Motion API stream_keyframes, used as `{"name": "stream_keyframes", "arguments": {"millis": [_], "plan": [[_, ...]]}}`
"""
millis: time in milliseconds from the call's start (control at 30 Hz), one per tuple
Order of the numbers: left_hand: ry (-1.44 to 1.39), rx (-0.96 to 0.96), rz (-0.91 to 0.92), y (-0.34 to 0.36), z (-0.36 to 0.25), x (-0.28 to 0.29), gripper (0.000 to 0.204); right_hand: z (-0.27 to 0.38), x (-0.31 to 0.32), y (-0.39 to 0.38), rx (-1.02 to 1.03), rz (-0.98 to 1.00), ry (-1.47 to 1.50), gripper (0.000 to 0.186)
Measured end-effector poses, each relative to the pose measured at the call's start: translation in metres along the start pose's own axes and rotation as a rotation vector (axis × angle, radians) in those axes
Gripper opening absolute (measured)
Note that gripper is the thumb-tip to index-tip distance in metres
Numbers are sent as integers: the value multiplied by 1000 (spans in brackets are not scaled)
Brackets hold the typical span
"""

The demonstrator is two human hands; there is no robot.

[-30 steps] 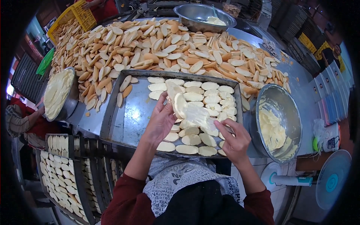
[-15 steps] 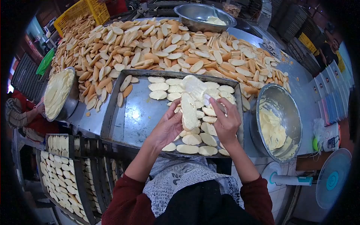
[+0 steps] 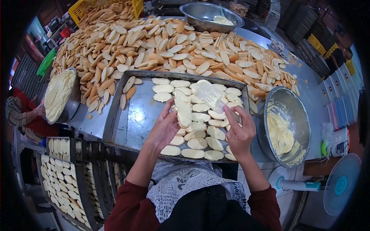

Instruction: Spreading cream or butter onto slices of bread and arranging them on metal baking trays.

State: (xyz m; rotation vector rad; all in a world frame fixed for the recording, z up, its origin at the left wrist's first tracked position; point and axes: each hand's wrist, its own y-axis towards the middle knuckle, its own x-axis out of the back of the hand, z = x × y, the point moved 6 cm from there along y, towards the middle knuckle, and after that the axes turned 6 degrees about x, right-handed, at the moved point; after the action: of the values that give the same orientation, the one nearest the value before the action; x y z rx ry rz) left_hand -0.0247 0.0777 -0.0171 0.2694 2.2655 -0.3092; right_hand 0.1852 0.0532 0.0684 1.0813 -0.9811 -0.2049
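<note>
My left hand (image 3: pixel 161 129) grips an oval bread slice (image 3: pixel 183 111) by its edge, and pale cream covers the slice's upper face. In my right hand (image 3: pixel 242 133) is the handle of a spatula, whose wide cream-coated blade (image 3: pixel 207 93) hovers just right of the slice, apart from it. Both hands are over a shallow metal tray (image 3: pixel 135 109). Rows of cream-topped slices (image 3: pixel 192 153) fill its middle and right. Several plain slices (image 3: pixel 129 85) lie in its upper left corner.
Beyond the tray spreads a big heap of bread slices (image 3: pixel 154 46). Metal bowls of cream stand at right (image 3: pixel 300 115), left (image 3: pixel 72 102) and back (image 3: pixel 192 24). Filled trays (image 3: pixel 79 173) stack at lower left. A fan (image 3: pixel 341 184) stands lower right. A person's hand (image 3: pixel 38 111) nears the left bowl.
The bread slice has shifted left in my left hand. My right hand has drawn the spatula slightly right and down, away from the slice. The yellow crate at the back has moved right.
</note>
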Motion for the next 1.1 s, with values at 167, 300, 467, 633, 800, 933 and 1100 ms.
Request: {"name": "stream_keyframes", "arguments": {"millis": [167, 300, 467, 633, 800, 933, 1100], "plan": [[-2, 20, -11, -3, -3, -6, 53, 3, 6, 4, 133, 93, -86, 60], [59, 28, 2, -2, -5, -6, 54, 4, 8, 10, 222, 169, -125, 56], [190, -13, -41, -1, -2, -4, 54, 6, 0, 10, 163, 171, -11, 56], [193, -133, -75, 5, 2, 1, 53, -4, -19, -3, -177, 135, 342, 57], [132, -165, -30, 9, -1, 8, 55, 0, -12, -4, -306, 117, 431, 56], [128, -223, -59, 8, -12, 12, 55, 16, -6, -15, -192, 245, 331, 60], [71, -140, -28, 4, -10, 17, 53, 18, 4, -19, -142, 225, 323, 62]]}}
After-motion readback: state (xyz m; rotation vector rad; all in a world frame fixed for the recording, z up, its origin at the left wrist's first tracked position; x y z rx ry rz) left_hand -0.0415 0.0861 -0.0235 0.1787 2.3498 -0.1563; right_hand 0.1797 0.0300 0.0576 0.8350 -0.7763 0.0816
